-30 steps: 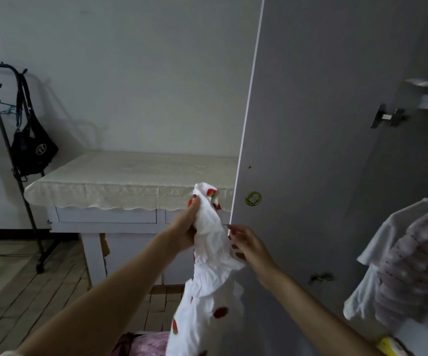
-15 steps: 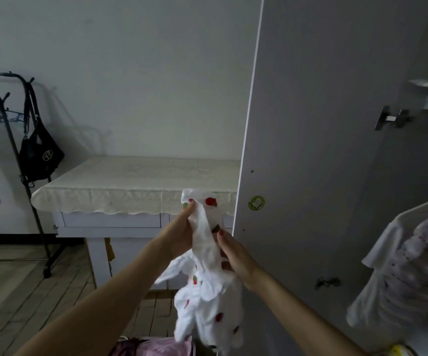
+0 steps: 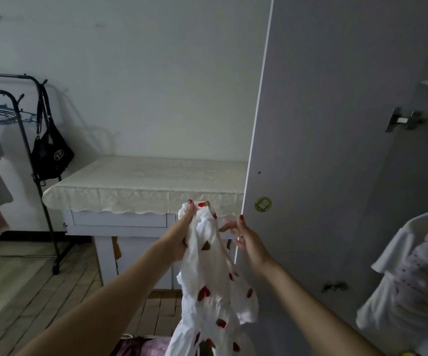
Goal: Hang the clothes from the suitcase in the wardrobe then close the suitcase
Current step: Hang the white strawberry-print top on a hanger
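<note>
I'm clenching the garment (image 3: 207, 273) at its top end in my left hand (image 3: 185, 232); its long axis is hanging straight down from that grip. My right hand (image 3: 243, 237), released, is hovering just right of it, nearer the wardrobe door (image 3: 336, 150).

Single head-worn wide-angle view, looking forward and slightly down along both bare forearms. Left hand (image 3: 184, 233) and right hand (image 3: 246, 240) sit close, low centre. Faces the pale plaster wall (image 3: 135, 73); open grey wardrobe door (image 3: 336, 150) fills the right, near. Wooden plank floor (image 3: 28, 291) lower left. Edges bow from lens distortion.
</note>
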